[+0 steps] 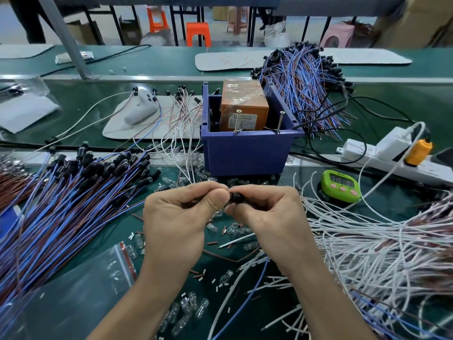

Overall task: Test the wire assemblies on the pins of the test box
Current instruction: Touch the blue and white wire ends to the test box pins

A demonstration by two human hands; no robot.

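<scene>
Pinching a small black lamp holder (236, 198) between left grip (176, 217) at 9 o'clock and right grip (267, 217) at 3 o'clock, fingers curling tightly on it. Seeing blue-brown wire assemblies (61, 204) at 8 o'clock on the surface. Seeing farther, at 12 o'clock, the orange test box (242, 106) inside a blue bin (245, 155), two pins (236, 121) at its front.

Views: one, worn on our head.
Position: we look from above the near edge of the bench (404, 104), forward and down.
Facing: toward the far edge, with the blue bin (245, 158) straight ahead at mid-bench and an orange stool (198, 33) on the floor beyond.
Nearness: close; our forearms enter from the bottom, and our left hand (176, 222) and right hand (269, 217) meet on a wire assembly (235, 198) at mid-frame.
Lens: wide; the far edge bows and the bench stretches outward at both sides.
</scene>
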